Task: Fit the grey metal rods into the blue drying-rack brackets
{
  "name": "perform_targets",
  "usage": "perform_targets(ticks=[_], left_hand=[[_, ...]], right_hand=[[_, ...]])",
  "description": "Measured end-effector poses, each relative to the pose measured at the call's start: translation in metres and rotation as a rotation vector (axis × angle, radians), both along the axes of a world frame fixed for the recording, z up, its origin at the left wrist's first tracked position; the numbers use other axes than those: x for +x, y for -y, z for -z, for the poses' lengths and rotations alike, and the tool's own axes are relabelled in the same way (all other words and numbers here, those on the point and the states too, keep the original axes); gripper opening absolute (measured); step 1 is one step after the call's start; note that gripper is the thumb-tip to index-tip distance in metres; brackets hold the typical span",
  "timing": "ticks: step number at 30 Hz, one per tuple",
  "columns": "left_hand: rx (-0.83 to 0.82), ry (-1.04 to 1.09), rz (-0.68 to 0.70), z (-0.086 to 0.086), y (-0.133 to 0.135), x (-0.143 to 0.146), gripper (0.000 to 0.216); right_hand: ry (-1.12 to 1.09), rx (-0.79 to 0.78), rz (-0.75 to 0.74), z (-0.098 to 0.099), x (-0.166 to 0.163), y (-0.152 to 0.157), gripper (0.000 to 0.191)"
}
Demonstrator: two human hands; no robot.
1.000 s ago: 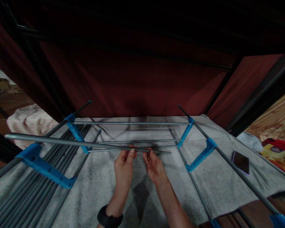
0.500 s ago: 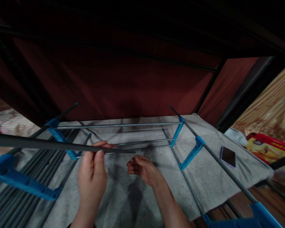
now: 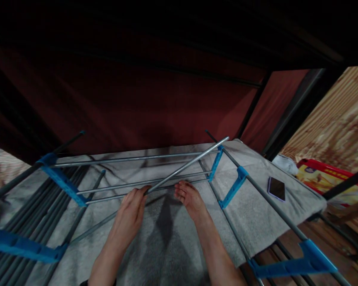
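Observation:
My left hand is closed around a thin grey metal rod. The rod slants from the lower left up to the right, its far end over the rack's back right corner. Just right of it, my right hand is held with loosely curled fingers apart and nothing in them, not touching the rod. Both hands are inside a rack frame of grey tubes and blue plastic brackets. One blue bracket is at the left, another blue bracket at the back right. Crossbars span between them.
Several loose grey tubes lie at the left. The frame rests on a grey cloth. A phone lies on the cloth at right, near a red and yellow box. Behind is a dark red fabric panel.
The rod has swung from pointing left to slanting up and right across the rack. My left hand has turned palm down with it. The view has shifted slightly.

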State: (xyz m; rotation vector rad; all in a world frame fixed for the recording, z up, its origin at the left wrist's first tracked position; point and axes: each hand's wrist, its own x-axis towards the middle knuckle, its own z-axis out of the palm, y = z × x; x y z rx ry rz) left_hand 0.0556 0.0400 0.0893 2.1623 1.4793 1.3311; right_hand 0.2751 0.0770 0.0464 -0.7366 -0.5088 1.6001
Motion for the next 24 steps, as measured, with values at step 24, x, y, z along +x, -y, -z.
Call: perform_targets(ticks=[24], left_hand=[[-0.161,-0.488,-0.074,0.049,-0.021,-0.020,0.038]], right_hand=[[0.052,0.036,0.291,0.011,0.025,-0.010,0.021]])
